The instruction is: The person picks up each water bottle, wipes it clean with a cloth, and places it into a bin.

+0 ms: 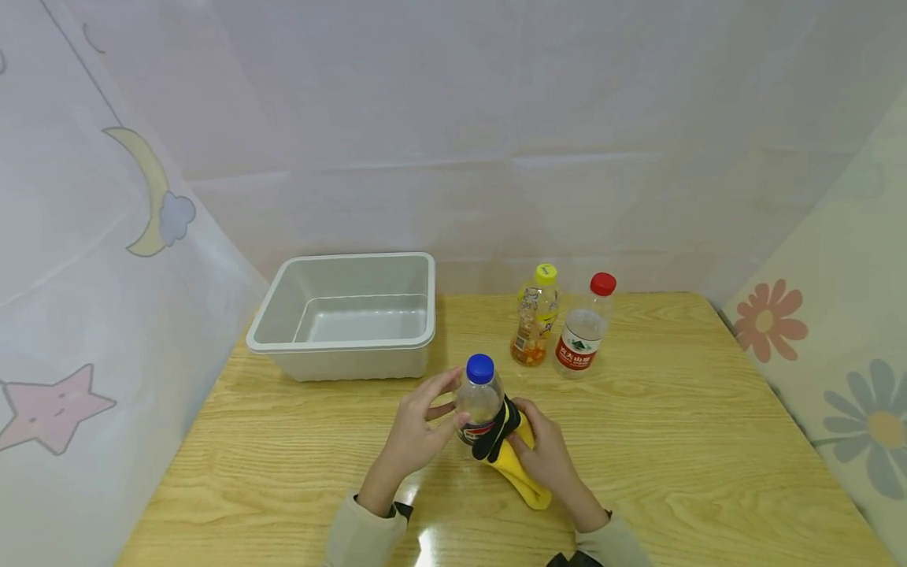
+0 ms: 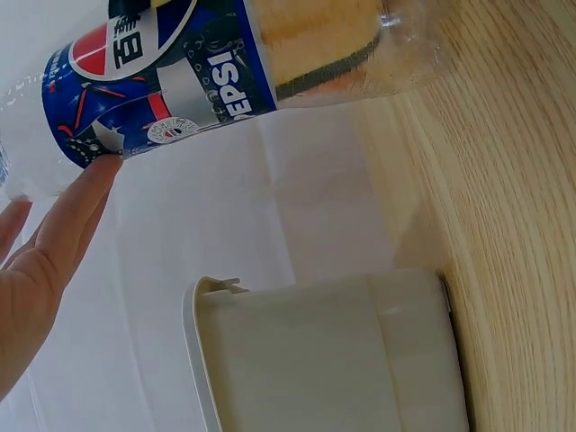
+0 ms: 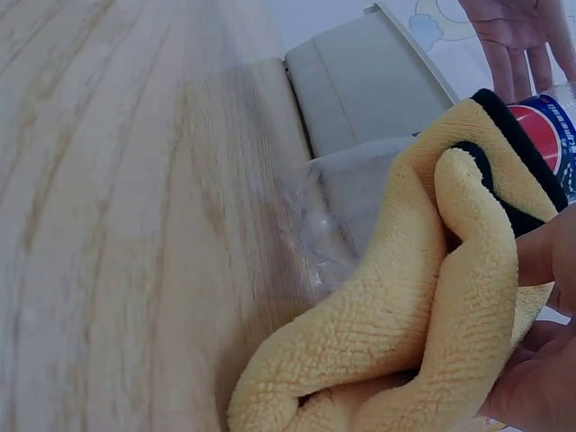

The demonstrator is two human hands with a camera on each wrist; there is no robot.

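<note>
A clear Pepsi bottle [image 1: 480, 400] with a blue cap stands between the two hands, its blue label [image 2: 162, 81] plain in the left wrist view. My left hand [image 1: 420, 424] is at the bottle's left side, thumb tip on the label and fingers fairly straight near the shoulder. My right hand [image 1: 547, 453] grips a yellow cloth [image 3: 387, 297] with a black border, its upper part lying against the bottle's right side. Folds of this cloth hang below the right hand and cover part of the label.
A grey-white plastic tub [image 1: 354, 364] stands at the back left of the wooden table [image 1: 680, 441]. Behind the hands stand a yellow-capped bottle [image 1: 534, 323] with some orange-brown contents and a red-capped water bottle [image 1: 583, 335]. Printed cloth hangs round the table.
</note>
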